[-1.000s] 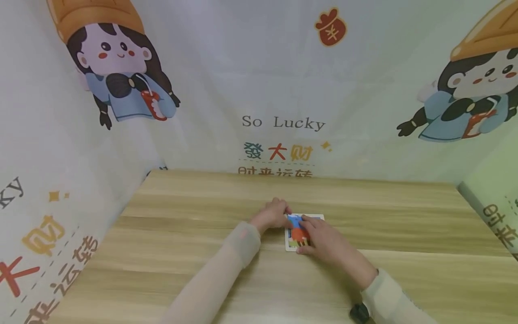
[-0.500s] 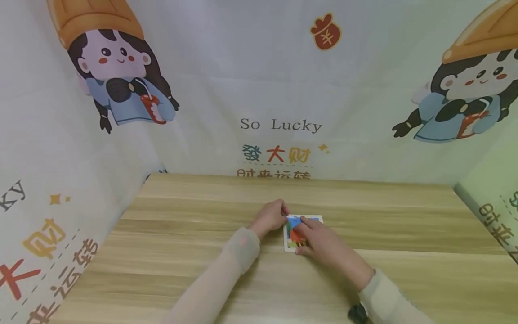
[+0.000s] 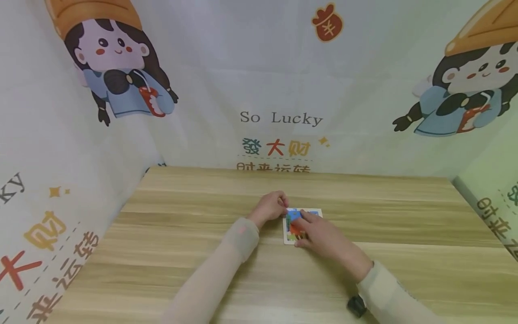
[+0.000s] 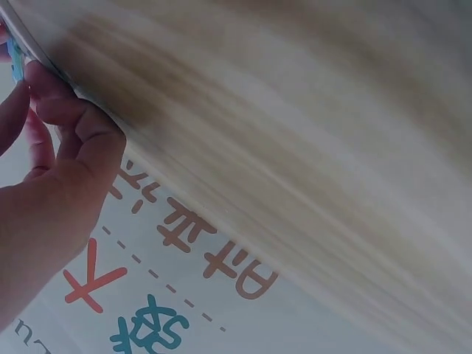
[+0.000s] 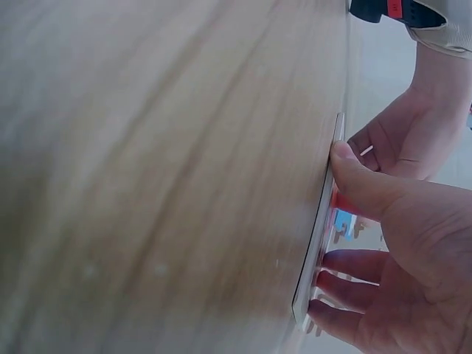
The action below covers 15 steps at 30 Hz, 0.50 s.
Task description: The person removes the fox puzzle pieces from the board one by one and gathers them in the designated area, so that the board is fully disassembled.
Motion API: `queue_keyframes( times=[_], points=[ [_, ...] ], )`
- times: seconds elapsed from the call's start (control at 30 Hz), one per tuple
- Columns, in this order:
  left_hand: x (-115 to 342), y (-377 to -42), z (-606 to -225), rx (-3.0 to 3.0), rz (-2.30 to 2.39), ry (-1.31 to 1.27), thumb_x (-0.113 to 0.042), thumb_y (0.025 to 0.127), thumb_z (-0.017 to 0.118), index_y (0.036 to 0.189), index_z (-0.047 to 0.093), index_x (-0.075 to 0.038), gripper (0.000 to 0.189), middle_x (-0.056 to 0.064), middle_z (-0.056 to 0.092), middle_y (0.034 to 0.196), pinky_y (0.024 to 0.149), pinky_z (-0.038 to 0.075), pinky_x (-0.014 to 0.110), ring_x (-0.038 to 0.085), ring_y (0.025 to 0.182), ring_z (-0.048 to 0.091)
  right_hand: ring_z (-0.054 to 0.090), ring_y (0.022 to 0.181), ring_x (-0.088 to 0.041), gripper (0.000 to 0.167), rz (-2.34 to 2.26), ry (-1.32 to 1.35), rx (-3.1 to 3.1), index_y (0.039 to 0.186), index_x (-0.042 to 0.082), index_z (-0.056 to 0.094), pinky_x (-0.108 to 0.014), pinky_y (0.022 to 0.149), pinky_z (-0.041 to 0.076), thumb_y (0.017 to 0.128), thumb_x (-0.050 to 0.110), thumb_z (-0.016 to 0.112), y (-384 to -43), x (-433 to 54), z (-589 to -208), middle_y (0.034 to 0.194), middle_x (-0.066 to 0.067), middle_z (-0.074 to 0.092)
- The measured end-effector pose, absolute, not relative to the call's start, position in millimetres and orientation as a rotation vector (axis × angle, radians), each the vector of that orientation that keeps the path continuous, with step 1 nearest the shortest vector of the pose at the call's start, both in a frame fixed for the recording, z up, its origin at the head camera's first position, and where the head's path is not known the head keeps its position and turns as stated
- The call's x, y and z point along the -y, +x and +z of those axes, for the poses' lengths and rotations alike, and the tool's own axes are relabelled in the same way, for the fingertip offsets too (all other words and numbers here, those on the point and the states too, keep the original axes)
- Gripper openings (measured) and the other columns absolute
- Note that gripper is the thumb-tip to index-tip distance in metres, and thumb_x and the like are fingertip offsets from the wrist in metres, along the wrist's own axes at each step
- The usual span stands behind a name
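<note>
On the table, a small flat picture board (image 3: 291, 235) with a white border shows blue, red and green. My left hand (image 3: 270, 208) is at its far left corner, fingers curled in and the fingertips pinching at the edge. The left wrist view shows these fingers (image 4: 81, 118) close to a bit of blue picture. From the right, my right hand (image 3: 325, 235) lies across the board and covers much of the picture. In the right wrist view its thumb (image 5: 354, 173) rests at one edge of the board and its other fingertips touch the board farther along.
The wooden table (image 3: 194, 211) reaches back to a white printed cloth (image 3: 202, 90) with cartoon figures and lettering, which also hangs at both sides. A black device (image 3: 357, 306) sits at my right wrist.
My left fingers shift slightly at the board's corner. My right hand stays on the board, and the whole head view moves a little.
</note>
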<state>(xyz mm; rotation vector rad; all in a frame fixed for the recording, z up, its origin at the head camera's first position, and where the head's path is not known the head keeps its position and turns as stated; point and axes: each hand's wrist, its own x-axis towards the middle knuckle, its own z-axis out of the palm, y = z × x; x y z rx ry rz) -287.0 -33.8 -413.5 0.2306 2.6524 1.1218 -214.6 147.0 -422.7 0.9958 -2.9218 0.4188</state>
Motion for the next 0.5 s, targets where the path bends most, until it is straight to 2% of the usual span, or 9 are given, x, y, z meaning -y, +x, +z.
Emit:
queue_keyframes(
  times=[0.27,0.5],
  points=[
    [35.5,-285.9,-413.3,-2.567,1.209,0.188,0.003,0.087,0.064,0.091,0.061,-0.007,0.011,-0.001,0.056,0.070,0.055,0.039,0.019,0.011,0.062,0.051,0.050,0.131,-0.049,0.056,0.377,0.969,2.990,0.137,0.002,0.054,-0.058,0.104,0.046,0.092,0.033,0.069,-211.8,-143.9,-421.1,0.147,-0.034,0.045],
    [32.4,-287.6,-414.3,-2.609,1.177,0.189,0.002,0.085,0.063,0.093,0.063,-0.008,0.013,-0.001,0.056,0.071,0.055,0.038,0.020,0.011,0.060,0.047,0.045,0.134,-0.051,0.054,0.345,0.983,3.013,0.138,0.002,0.053,-0.060,0.106,0.044,0.095,0.032,0.066,-212.3,-144.3,-419.6,0.148,-0.036,0.041]
  ],
)
